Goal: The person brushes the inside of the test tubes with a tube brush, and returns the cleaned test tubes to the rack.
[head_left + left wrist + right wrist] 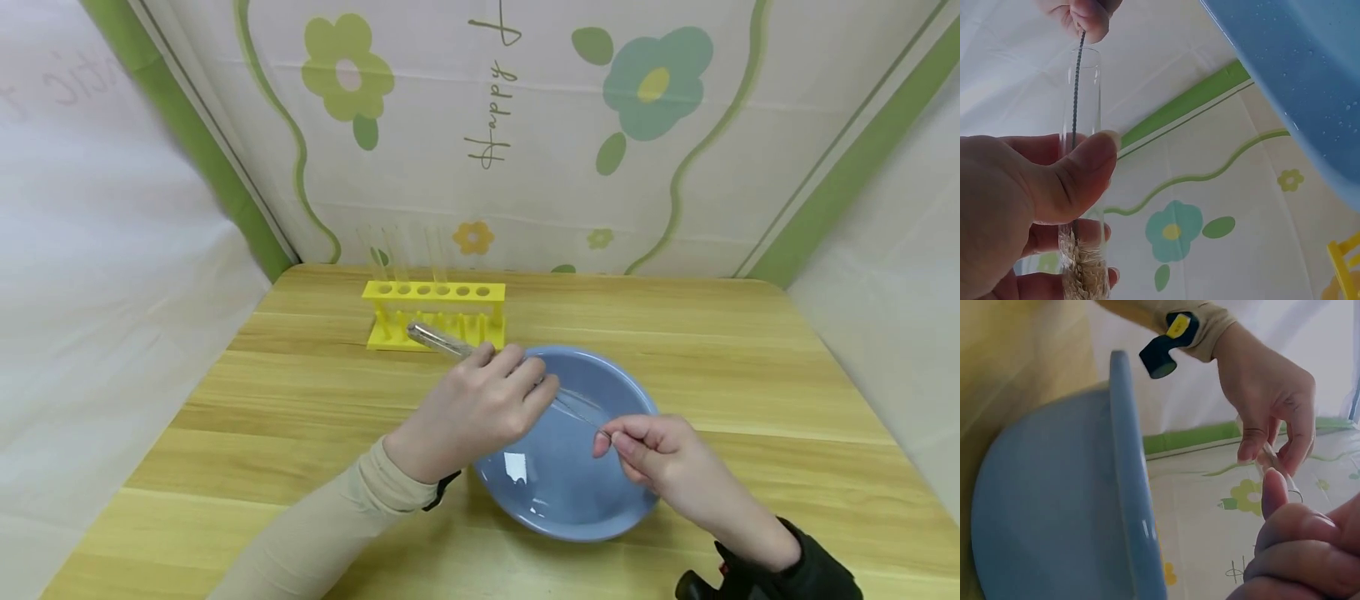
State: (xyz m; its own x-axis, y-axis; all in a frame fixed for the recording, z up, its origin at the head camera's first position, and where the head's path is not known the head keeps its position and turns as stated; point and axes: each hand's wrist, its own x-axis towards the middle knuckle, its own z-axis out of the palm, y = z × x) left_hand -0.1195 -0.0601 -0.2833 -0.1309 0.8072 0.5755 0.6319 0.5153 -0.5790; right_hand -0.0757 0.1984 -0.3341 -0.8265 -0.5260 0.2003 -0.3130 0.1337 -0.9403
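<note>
My left hand (487,398) grips a clear glass test tube (438,340), tilted above the blue basin. Inside that tube sits a test tube brush, its pale bristles (1088,272) low in the glass in the left wrist view. The brush's twisted wire handle (1076,94) runs out through the tube's mouth. Thumb and fingers of my right hand (667,458) pinch the end of this wire, over the right side of the basin. In the right wrist view, the right hand's curled fingers hide most of the wire.
The blue basin (570,532) stands on the wooden table (300,442), with water drops on its wall. Behind it to the left is a yellow test tube rack (435,292) holding several clear tubes. A flowered cloth (420,167) hangs at the table's back edge.
</note>
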